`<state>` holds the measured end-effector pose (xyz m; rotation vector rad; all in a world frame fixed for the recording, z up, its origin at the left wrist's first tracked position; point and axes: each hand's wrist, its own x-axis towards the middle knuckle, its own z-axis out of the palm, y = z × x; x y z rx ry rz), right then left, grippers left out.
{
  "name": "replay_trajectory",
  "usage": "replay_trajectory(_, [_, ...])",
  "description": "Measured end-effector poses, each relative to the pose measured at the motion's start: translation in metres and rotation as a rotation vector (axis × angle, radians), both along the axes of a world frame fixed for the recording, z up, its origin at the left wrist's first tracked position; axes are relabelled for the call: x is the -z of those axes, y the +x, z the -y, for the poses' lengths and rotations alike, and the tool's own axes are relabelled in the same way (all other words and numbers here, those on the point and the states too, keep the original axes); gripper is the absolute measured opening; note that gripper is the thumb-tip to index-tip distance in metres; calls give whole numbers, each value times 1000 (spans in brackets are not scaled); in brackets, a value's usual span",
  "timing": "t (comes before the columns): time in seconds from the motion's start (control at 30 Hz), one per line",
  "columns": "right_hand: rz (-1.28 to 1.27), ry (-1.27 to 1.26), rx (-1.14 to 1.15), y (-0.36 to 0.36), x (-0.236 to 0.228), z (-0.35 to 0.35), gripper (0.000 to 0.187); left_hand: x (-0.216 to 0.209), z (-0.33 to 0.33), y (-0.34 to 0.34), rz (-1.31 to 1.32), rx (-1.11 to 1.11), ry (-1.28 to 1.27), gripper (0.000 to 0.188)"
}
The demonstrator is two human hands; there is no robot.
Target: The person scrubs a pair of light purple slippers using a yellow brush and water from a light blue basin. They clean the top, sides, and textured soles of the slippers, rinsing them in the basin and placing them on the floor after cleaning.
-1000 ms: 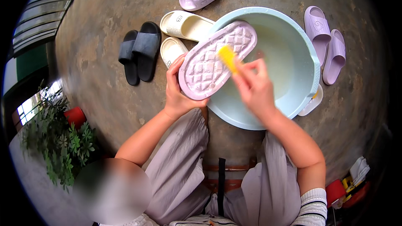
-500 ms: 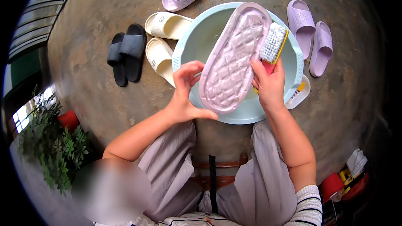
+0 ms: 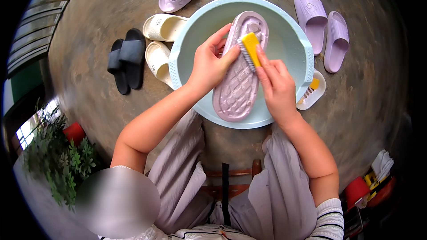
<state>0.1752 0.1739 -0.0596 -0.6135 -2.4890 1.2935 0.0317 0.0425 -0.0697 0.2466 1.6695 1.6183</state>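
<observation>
Head view: left grip (image 3: 211, 67) pinching the lilac slipper (image 3: 232, 98) by its edge, sole up over the blue basin (image 3: 289, 40), right grip (image 3: 280, 91) closed round the yellow brush (image 3: 251, 50), bristles at the tread; best brace the slipper firmly, work along grooves, left thumb clear.
</observation>
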Motion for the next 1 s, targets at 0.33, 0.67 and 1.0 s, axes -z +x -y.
replay_trajectory(0.33, [-44, 139, 49, -21, 13, 9, 53, 3, 6, 10, 24, -17, 50, 59])
replay_trajectory(0.67, [-43, 67, 58, -19, 10, 11, 55, -5, 9, 8, 29, -64, 67, 54])
replay_trajectory(1.0, [11, -37, 35, -11, 3, 16, 49, -11, 18, 15, -544, -36, -206, 57])
